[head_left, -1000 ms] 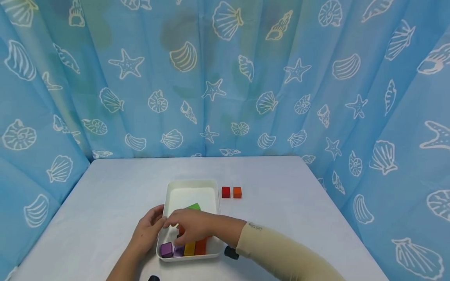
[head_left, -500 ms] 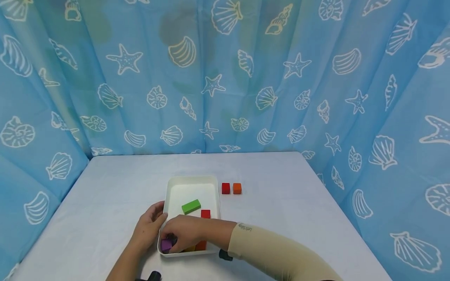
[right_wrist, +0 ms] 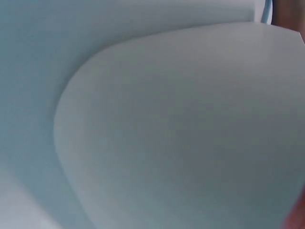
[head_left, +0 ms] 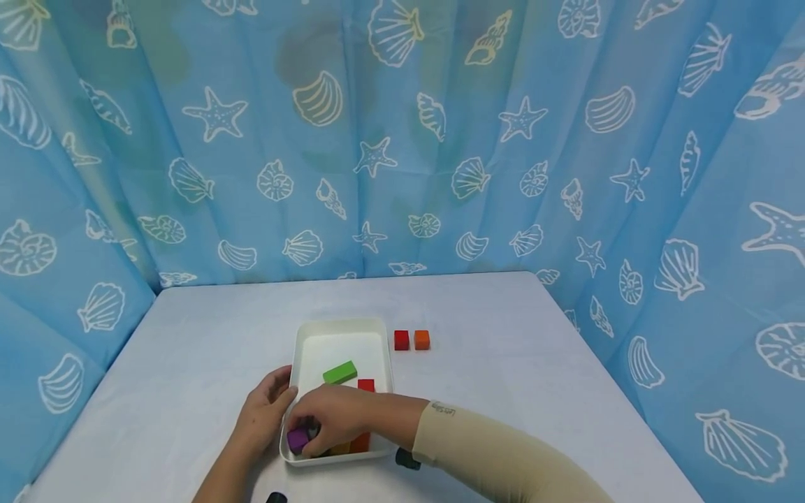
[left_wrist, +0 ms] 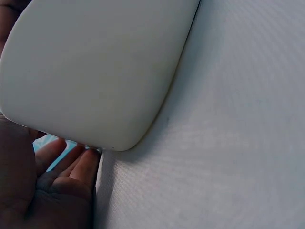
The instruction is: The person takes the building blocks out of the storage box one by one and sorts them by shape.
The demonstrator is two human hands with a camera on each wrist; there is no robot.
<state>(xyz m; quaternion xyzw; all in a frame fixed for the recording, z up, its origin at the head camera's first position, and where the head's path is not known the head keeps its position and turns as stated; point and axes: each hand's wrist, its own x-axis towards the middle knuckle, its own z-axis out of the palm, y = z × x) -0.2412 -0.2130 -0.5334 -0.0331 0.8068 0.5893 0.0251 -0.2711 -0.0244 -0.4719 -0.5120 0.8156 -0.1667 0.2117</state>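
Observation:
My right hand [head_left: 336, 416] reaches into a white tray [head_left: 342, 344] and pinches a purple block [head_left: 298, 440] at its near left corner, fingers behind it and thumb in front. Partly under that hand lie a yellow block [head_left: 340, 448] and an orange block [head_left: 360, 442]. Farther up in the tray are a green oblong block [head_left: 339, 372] and a red block [head_left: 366, 385]. My left hand [head_left: 263, 409] rests against the tray's left side, thumb at the rim. In the left wrist view, loosely extended fingers [left_wrist: 86, 167] lie along the tray's outer wall.
A red cube [head_left: 401, 340] and an orange cube [head_left: 421, 340] sit on the white table [head_left: 503, 363] just right of the tray. A blue curtain [head_left: 402, 140] with white shell prints surrounds the table's back and sides.
My right hand has moved slightly left and down onto the purple block, uncovering the green and red blocks. The left hand stays at the tray's side.

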